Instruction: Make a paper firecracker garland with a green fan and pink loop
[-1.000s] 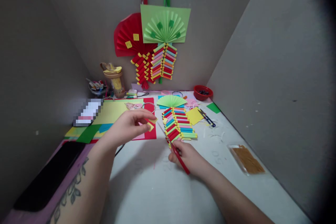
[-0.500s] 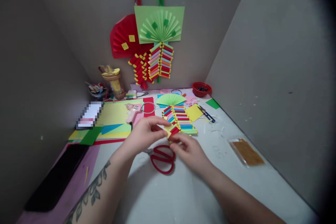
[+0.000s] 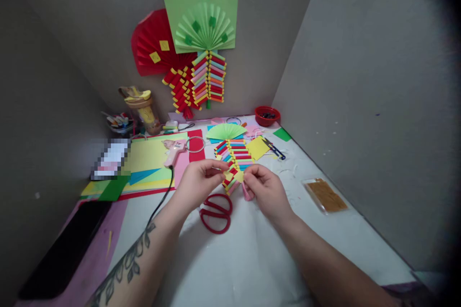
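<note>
A string of coloured paper rolls lies on the white table below a light green folded paper fan. Over its lower end, my left hand has thumb and fingers closed on a small yellow paper piece beside red and yellow rolls. To the right, my right hand pinches a pink paper piece at the edge of the rolls. Just below my hands lie scissors with red handles, their blades hidden by my left hand.
A pink glue gun rests on coloured paper sheets at left. Small snips, a clear packet and a red bowl are at right. A black tray-like object lies front left.
My hands have moved apart slightly, the right one rightward. A pink piece now shows at my right fingers. The whole view has shifted, so the table's things appear further left.
</note>
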Demonstrator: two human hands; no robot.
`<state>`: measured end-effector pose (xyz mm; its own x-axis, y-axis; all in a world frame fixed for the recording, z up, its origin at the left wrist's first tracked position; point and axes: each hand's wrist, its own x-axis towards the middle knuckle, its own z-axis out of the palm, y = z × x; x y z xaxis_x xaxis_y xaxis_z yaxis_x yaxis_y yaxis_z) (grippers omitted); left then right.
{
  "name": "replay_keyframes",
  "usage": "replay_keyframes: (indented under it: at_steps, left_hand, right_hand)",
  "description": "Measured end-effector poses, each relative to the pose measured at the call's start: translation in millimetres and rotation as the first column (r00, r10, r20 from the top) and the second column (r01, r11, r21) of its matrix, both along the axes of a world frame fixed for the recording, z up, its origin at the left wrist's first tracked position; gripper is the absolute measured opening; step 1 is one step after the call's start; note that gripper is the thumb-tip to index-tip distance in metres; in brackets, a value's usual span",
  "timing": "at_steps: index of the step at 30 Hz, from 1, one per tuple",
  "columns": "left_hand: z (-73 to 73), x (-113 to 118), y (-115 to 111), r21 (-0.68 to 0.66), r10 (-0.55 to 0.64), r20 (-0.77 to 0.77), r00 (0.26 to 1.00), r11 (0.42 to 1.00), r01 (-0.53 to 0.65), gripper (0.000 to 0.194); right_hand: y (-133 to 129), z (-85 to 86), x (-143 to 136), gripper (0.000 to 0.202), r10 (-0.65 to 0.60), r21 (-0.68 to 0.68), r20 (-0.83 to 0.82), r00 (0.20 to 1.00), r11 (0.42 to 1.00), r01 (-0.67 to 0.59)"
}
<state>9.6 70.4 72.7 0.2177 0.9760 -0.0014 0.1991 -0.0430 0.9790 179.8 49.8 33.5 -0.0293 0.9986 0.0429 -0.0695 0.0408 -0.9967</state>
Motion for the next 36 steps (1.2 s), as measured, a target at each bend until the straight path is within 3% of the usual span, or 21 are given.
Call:
replay_keyframes:
  at_steps: [5, 14, 24, 30, 33, 36]
  left_hand:
    - [0.2, 6, -3, -0.032, 0.013, 0.035, 0.999, 0.999, -0.012, 0.018]
    - [0.9, 9, -8, -0.102, -0.045, 0.071, 0.996, 0.993, 0.053, 0.027]
    - [-6.8, 11, -9, 0.065, -0.085, -0.014, 0.996, 0.994, 0.086, 0.019]
    - [-12.0, 10, -8, 0.134, -0.090, -0.025, 0.996, 0.987, 0.093, 0.021]
    - [-11.0, 12, -7, 0.146, -0.026, -0.003, 1.000, 0.989, 0.026, 0.021]
    - [-11.8, 17, -6, 0.064, -0.024, -0.022, 0.999, 0.998, 0.025, 0.021]
  right_hand:
    - [1, -1.7, -1, 0.024, -0.025, 0.086, 0.103, 0.994, 0.996, 0.017]
    - [2, -6.3, -2, 0.022, -0.092, 0.086, 0.119, 0.989, 0.993, 0.082]
    - [3, -7.7, -1, 0.019, -0.105, 0.106, 0.127, 0.986, 0.990, 0.092]
    - [5, -6.6, 0, 0.018, -0.043, 0.106, 0.158, 0.986, 0.994, 0.026]
    - [4, -7.5, 1, 0.022, -0.037, 0.077, 0.096, 0.995, 0.997, 0.029]
    - [2, -7.4, -1, 0.027, -0.051, 0.044, -0.025, 0.998, 0.998, 0.052]
